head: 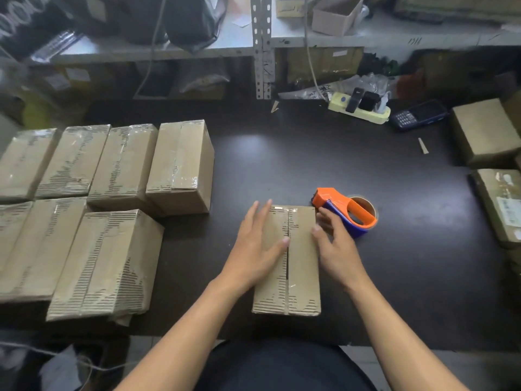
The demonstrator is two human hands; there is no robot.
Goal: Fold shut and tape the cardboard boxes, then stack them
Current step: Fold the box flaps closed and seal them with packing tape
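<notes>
One worn cardboard box point(287, 261) lies flaps-closed on the dark table point(408, 263) before me, centre seam dark; my left hand point(258, 244) presses flat, fingers spread; my right hand point(335, 244) touches its edge, fingers relaxed.

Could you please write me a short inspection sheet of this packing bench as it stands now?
Surface: dark table, with a paper scrap at far right.
Job's things: box in front, flaps folded shut, centre seam partly open; orange tape dispenser on the table at its right; taped boxes grouped at left.
Clutter: handheld scanner; more boxes at right edge.
Grippers: left hand flat on the box top; right hand at the box's right edge, by the dispenser, not gripping it.
Cables: power strip with plugs, lead running up to the shelf.
Surroundings: metal shelving with bags and cartons.
</notes>
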